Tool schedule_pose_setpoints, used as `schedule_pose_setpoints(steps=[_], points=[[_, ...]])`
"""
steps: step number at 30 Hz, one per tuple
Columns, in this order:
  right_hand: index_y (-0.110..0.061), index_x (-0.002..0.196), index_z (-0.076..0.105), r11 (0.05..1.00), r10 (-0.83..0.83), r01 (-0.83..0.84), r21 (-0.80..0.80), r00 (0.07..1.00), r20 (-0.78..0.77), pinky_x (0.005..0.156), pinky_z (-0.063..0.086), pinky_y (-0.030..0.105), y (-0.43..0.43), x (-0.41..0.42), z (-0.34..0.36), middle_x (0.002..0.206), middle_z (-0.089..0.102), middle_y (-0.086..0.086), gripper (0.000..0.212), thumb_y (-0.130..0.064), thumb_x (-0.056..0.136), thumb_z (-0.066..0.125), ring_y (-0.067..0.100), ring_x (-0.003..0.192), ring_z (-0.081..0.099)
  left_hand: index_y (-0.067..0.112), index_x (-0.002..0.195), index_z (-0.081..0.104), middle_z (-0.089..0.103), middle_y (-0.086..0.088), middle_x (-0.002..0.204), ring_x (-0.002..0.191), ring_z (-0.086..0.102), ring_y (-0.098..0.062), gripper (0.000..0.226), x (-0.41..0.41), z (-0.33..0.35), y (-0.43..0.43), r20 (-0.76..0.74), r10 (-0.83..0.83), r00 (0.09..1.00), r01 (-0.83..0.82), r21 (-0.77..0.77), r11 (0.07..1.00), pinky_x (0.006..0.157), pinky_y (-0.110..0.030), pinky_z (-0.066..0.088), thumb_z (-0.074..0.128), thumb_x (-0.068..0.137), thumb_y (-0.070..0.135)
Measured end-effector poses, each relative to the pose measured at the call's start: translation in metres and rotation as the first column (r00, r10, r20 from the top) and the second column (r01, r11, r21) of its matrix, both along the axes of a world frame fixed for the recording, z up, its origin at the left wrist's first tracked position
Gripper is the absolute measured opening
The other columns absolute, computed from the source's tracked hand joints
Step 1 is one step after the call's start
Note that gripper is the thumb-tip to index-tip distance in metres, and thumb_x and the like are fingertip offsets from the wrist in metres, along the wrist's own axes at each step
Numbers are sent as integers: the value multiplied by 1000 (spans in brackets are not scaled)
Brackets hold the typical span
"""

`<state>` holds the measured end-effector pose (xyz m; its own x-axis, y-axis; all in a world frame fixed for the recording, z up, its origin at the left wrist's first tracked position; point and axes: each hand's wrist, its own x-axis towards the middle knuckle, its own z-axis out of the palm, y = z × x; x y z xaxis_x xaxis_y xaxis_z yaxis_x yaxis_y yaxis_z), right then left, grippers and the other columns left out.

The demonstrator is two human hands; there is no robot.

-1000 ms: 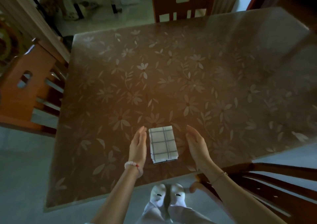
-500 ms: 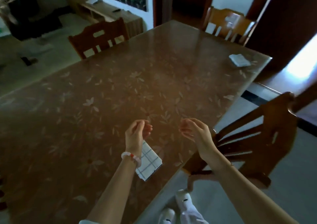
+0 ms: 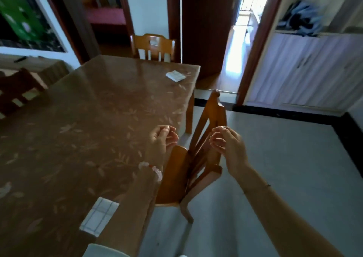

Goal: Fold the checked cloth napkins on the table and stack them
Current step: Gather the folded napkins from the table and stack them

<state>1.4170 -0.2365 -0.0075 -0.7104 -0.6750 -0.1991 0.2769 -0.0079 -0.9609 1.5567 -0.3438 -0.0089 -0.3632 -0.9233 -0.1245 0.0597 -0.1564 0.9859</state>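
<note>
Nearest item: folded checked napkin (image 3: 100, 216), white with dark grid lines, lying flat on the table (image 3: 78, 123) close to the near edge. It sits just beside the left forearm, on its left side. I cannot tell whether the two touch. Nothing rests on top of it.

Left wrist carries a pale bead bracelet (image 3: 152, 170). Left hand (image 3: 161, 140) is raised over the table's right-hand edge, fingers loosely curled inward, thumb near the fingertips, holding nothing. Right hand (image 3: 227, 144) is at about the same height, off the table and in front of the nearest chair's back, fingers likewise loosely curled and holding nothing. The hands face each other with a gap between them. Neither touches a napkin.

Near chair (image 3: 176, 178): orange-brown wood, slatted back, seat tucked partly under the table's right side, standing on a pale grey floor (image 3: 284, 168).

Table surface: brown cover with a pale flower and leaf print, glossy, reflecting light toward the far end.

Second napkin (image 3: 175, 76): a folded white piece, lying flat near the far right corner of the table, well apart from the first napkin and from both hands. Its pattern is too faint to read.

Beyond the table: a light wooden chair (image 3: 152, 47) at the far end, a darker chair (image 3: 17, 87) at the left side, a bright doorway (image 3: 235, 46) to the right, and a pale cabinet (image 3: 306, 70) with clothing heaped on top.
</note>
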Motion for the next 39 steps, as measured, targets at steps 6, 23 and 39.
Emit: schedule_pose_setpoints(steps=[6,23,39], points=[[-10,82,64,980,-191,196,-40,976,105,75,52,30,63,-69,14,75,64,6,23,-15,95,45,17,74,62,12,76,58,64,4,59,62,63,-12,27,-92,15,36,-41,-188,981,189,15,982,71,-33,51,40,96,12],[-9,92,65,950,-309,309,-39,951,7,79,51,31,133,-248,15,78,64,7,20,-16,95,46,17,76,62,12,88,58,63,-6,84,82,63,-20,22,-284,33,94,-77,-383,921,380,-47,924,77,-31,52,39,98,17],[-11,85,65,977,-212,212,12,977,31,81,49,33,-59,-488,16,75,65,6,20,-16,94,48,16,73,61,13,91,59,63,-5,85,81,63,-18,19,-512,11,-84,-37,-250,968,250,10,968,71,-25,55,41,97,17]])
